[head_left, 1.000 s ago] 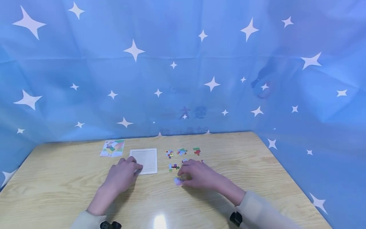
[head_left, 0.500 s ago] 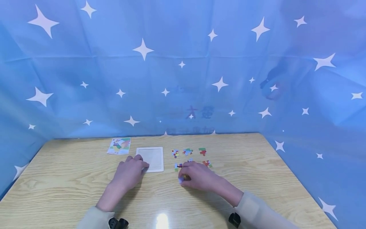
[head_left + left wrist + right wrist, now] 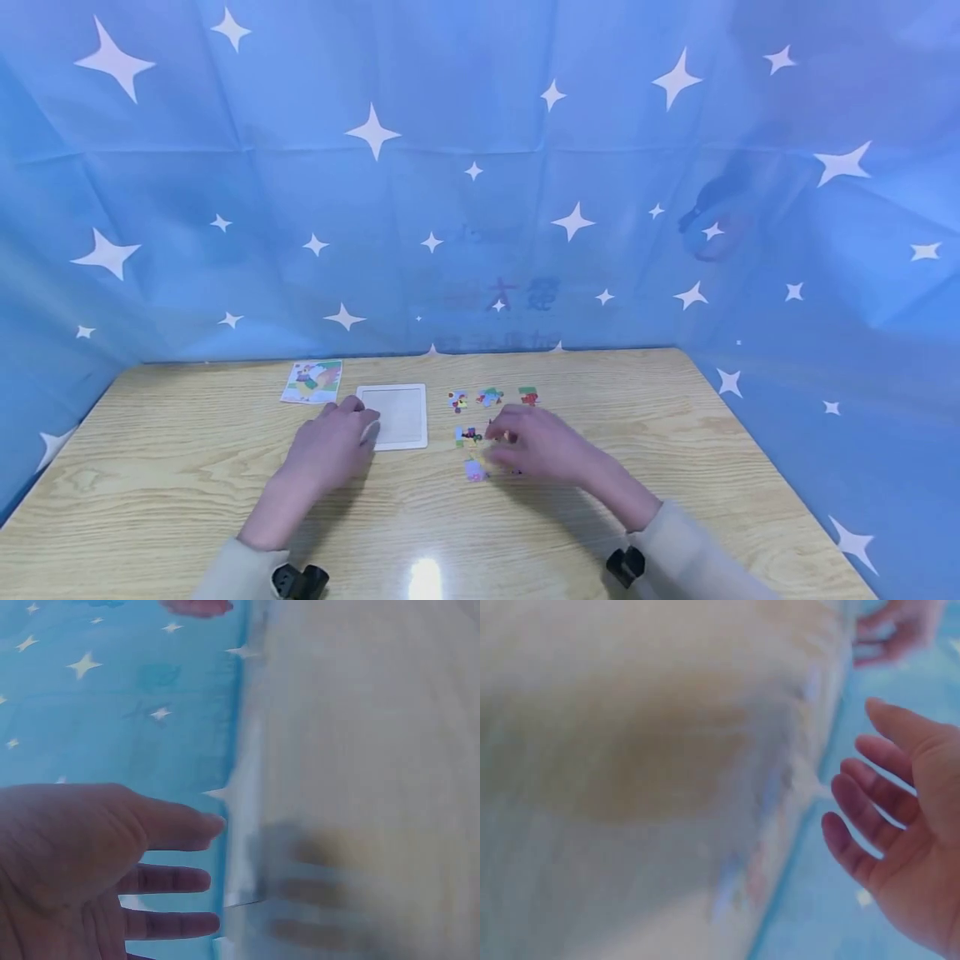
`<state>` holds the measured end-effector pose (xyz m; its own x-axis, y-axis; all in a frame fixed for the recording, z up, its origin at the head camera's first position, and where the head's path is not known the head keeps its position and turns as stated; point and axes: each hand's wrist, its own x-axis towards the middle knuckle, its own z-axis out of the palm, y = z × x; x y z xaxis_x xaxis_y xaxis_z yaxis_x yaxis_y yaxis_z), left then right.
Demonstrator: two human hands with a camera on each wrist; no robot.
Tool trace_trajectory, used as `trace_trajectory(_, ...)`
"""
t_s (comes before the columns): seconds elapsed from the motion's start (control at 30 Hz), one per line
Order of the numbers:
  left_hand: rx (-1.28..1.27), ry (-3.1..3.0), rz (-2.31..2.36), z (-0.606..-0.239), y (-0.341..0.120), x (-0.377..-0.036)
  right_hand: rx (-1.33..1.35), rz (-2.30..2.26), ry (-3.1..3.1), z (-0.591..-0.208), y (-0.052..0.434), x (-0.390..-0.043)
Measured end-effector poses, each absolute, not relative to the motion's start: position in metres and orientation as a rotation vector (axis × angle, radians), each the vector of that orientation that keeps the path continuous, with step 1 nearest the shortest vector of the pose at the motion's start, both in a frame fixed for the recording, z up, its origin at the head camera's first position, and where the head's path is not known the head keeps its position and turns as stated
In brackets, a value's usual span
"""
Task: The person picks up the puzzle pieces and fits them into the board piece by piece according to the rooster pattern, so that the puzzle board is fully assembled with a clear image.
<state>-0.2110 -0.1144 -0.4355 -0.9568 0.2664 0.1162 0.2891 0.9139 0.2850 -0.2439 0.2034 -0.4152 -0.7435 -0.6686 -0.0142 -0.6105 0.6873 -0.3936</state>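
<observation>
My left hand (image 3: 330, 442) is at the left edge of a white square puzzle tray (image 3: 423, 417), covering its near-left corner. In the left wrist view its fingers (image 3: 169, 924) are extended and hold nothing; whether they touch the tray I cannot tell. My right hand (image 3: 543, 447) hovers among small jigsaw pieces, with relaxed, slightly bent fingers (image 3: 870, 810) and nothing between them. Left of its fingertips lie a lilac piece (image 3: 475, 471) and a dark-patterned piece (image 3: 468, 436). Behind it are a multicoloured piece (image 3: 457, 402), a light-blue piece (image 3: 490, 397) and a green-and-red piece (image 3: 528, 395). Other pieces are partly hidden beneath the hand.
A colourful picture card (image 3: 312, 382) lies left of the tray. The wooden table (image 3: 150, 483) ends at the back against a blue curtain (image 3: 420, 183) with white stars. A bright light reflection shows on the tabletop near the front.
My right hand has let go of the lilac piece and shifted up and right, uncovering it. My left hand has drawn slightly left on the tray. The head view has turned a little.
</observation>
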Motion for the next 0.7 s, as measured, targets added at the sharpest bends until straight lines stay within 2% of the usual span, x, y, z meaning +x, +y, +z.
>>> trace_trajectory(0.23, -0.401, -2.976, -0.501, -0.426, -0.118, -0.201, -1.021, -0.705, 2.840, -0.396, 0.240, -0.255)
trace_trajectory(0.33, -0.431, -2.974, -0.513, -0.426, -0.111, -0.196, -1.043, -0.642, 2.837, -0.405, 0.227, -0.248)
trace_trajectory(0.53, -0.472, -2.961, -0.509, -0.416, -0.098, -0.189, -1.284, -0.256, 2.796, -0.434, 0.178, -0.229)
trace_trajectory(0.7, -0.444, -2.965, -0.476, -0.410, -0.099, -0.181, -1.308, -0.193, 2.778, -0.440, 0.166, -0.227)
